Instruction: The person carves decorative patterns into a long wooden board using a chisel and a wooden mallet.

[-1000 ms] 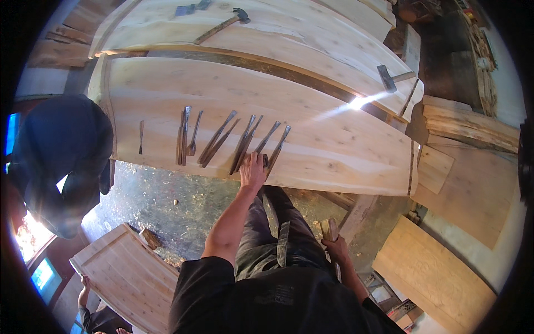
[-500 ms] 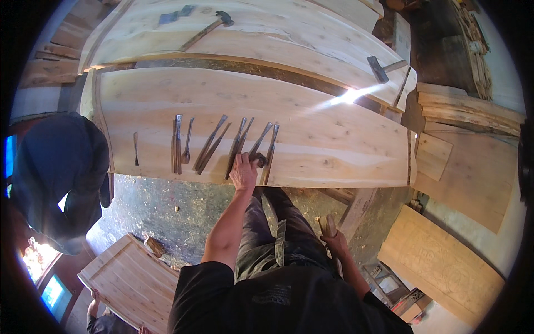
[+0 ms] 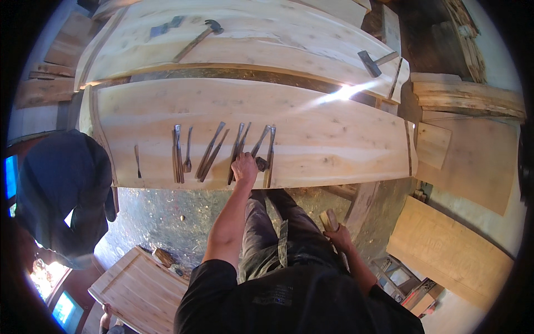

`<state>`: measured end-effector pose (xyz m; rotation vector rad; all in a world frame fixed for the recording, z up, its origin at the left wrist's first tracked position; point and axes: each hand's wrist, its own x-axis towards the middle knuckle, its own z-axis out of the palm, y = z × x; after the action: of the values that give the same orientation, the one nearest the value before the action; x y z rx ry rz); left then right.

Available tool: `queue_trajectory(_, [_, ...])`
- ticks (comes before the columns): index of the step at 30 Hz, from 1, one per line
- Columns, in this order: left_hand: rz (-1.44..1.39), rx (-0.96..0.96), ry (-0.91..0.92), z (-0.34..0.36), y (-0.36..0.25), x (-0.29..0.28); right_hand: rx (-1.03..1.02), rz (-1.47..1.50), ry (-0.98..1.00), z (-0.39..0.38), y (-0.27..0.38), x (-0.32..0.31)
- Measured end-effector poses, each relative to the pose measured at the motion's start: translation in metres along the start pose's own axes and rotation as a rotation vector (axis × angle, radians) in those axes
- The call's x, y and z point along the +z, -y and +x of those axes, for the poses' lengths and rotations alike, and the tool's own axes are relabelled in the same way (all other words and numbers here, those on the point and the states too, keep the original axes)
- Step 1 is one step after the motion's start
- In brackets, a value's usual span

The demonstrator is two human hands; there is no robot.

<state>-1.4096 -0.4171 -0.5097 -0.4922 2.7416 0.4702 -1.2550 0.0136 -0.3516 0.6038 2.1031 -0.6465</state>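
Observation:
My left hand (image 3: 245, 168) is closed at the near edge of the pale wooden slab, over the handles of some carving chisels (image 3: 236, 146). What its fingers grip is hidden beneath them. A dark rounded lump (image 3: 261, 163) shows right beside the fingers. More chisels (image 3: 209, 153) lie in a spread row to the left, metal ends pointing away from me, and a single thin one (image 3: 137, 161) lies apart at the far left. Down by my right thigh, my right hand (image 3: 340, 238) is wrapped round a wooden mallet (image 3: 329, 220), its blocky pale head uppermost.
Beyond the near slab (image 3: 334, 139) lies a second slab (image 3: 289, 39), bearing a claw hammer (image 3: 199, 39) and another hammer (image 3: 371, 64). Dark cloth (image 3: 64, 189) hangs at the left. Another person's hand (image 3: 105, 312) touches a wooden panel (image 3: 136, 289). Boards (image 3: 450, 261) lean at the right.
The view has shifted slightly. My left hand has edged a little away from me over the chisel handles. My right hand still holds the mallet low at my side.

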Motion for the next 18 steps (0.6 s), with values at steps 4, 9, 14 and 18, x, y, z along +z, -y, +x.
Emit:
queue_trajectory(4, [-0.187, -0.148, -0.032, -0.014, -0.007, -0.024, -0.03, -0.059, -0.048, 0.004, -0.016, 0.002])
queue_trajectory(9, [-0.229, -0.096, 0.016, -0.094, 0.015, -0.085, -0.077, -0.088, -0.037, 0.016, -0.016, 0.015])
queue_trajectory(14, [-0.034, 0.056, 0.075, -0.149, 0.016, -0.124, -0.121, -0.022, -0.059, 0.033, -0.005, 0.033])
queue_trajectory(18, [0.05, 0.06, 0.099, -0.145, 0.009, -0.125, -0.088, -0.063, 0.016, 0.021, 0.034, 0.026])
